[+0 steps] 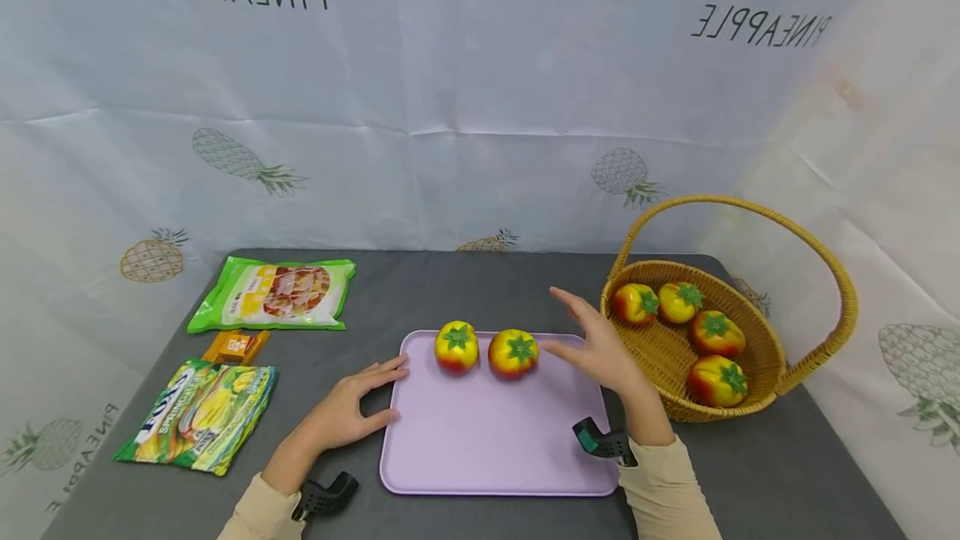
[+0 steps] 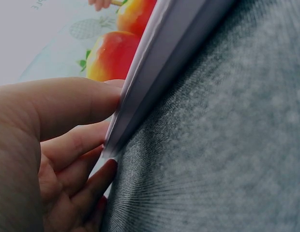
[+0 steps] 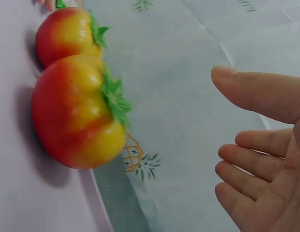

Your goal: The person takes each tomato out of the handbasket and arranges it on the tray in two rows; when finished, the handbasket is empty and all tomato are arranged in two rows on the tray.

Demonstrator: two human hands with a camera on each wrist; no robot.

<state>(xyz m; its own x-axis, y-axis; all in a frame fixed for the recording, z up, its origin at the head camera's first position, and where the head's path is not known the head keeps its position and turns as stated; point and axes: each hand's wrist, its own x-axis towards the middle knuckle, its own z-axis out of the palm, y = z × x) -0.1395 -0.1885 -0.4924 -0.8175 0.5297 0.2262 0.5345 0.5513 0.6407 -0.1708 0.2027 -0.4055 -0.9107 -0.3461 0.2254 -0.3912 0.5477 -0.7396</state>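
On the lilac tray [image 1: 498, 440] two red-and-yellow, tomato-like fruits with green leafy caps stand side by side near the far rim: a left one [image 1: 456, 347] and a right one [image 1: 513, 353]. My left hand [image 1: 347, 408] is at the tray's left edge. In the left wrist view its thumb [image 2: 87, 99] touches the rim, fingers loosely extended. My right hand [image 1: 600, 352] hovers over the tray's right side, thumb and fingers spread, holding nothing. The right wrist view shows its fingers [image 3: 254, 166] apart from the nearer fruit [image 3: 75, 113].
At the right stands a wicker basket [image 1: 637, 348] with a tall handle, holding several similar fruits. On the left side of the dark table lie a green-edged food bag [image 1: 277, 294], a small orange-brown packet [image 1: 236, 347] and a green-yellow bag [image 1: 202, 415]. A pineapple-print cloth [image 1: 450, 90] hangs behind.
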